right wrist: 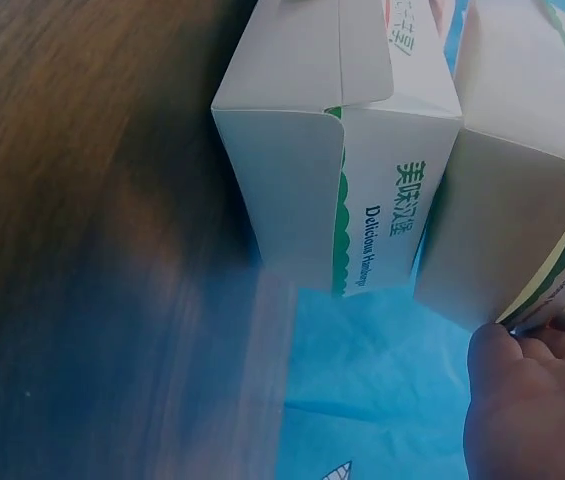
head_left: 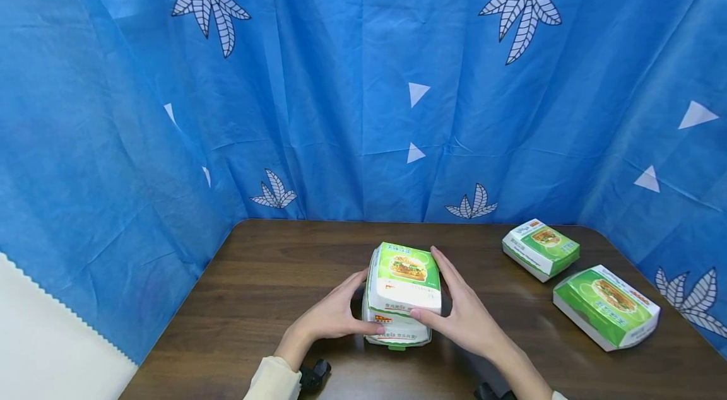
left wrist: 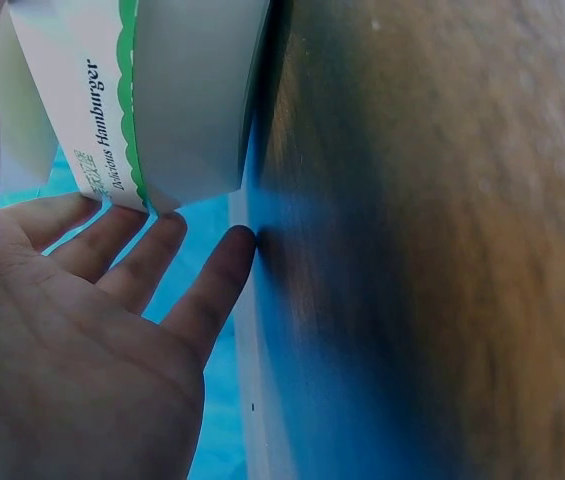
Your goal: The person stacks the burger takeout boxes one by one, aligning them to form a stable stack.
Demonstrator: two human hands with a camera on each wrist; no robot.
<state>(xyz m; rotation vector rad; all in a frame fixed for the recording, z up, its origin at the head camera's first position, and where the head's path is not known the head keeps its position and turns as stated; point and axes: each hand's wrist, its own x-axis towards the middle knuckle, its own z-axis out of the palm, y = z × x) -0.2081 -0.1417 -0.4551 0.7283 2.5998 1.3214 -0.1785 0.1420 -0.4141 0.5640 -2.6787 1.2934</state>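
Two green-and-white paper hamburger boxes are stacked near the front middle of the table. The upper hamburger box (head_left: 404, 274) sits slightly tilted on the lower hamburger box (head_left: 397, 332), as the right wrist view also shows. My right hand (head_left: 468, 318) holds the upper one, thumb on its front and fingers along its right side. With the thumb on the front and fingertips against the left side, my left hand (head_left: 332, 315) grips the lower one. In the left wrist view, the little finger of the left hand (left wrist: 92, 330) stands apart from the box, close to the tabletop.
On the right of the brown wooden table (head_left: 272, 261) lie a smaller hamburger box (head_left: 542, 250) at the back and a larger, longer burger box (head_left: 606, 306) in front of it. A blue patterned curtain (head_left: 341, 103) hangs behind and along both sides.
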